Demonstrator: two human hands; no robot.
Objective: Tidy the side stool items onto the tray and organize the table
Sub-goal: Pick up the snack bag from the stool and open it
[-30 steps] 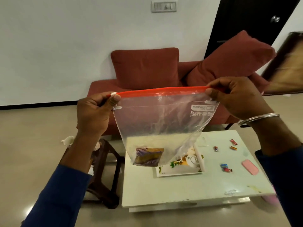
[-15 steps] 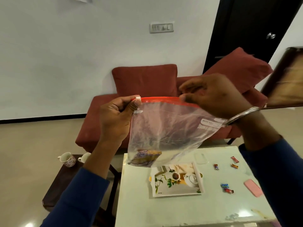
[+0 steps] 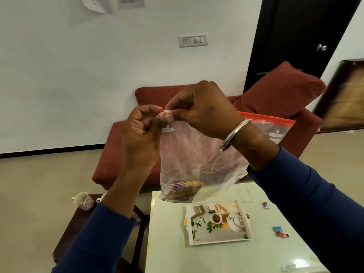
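I hold a clear zip bag (image 3: 199,154) with an orange-red seal strip in the air above the white table (image 3: 169,243). A brown-yellow packet (image 3: 185,191) lies in the bag's bottom corner. My left hand (image 3: 140,138) grips the bag's top left corner. My right hand (image 3: 199,109) pinches the white slider at that same corner, right against my left fingers. The printed tray (image 3: 217,240) lies flat on the table below the bag. On the dark side stool (image 3: 78,223) at the left stands a floral cup (image 3: 83,200); a second cup is mostly hidden behind my left arm.
Several wrapped candies (image 3: 278,231) lie on the table right of the tray. A red sofa (image 3: 110,164) with cushions stands behind the table, against the white wall. A dark door is at the back right.
My right hand has slid leftward along the seal strip from the bag's right end to the left corner, meeting my left hand. The view has tilted down and the bag hangs lower.
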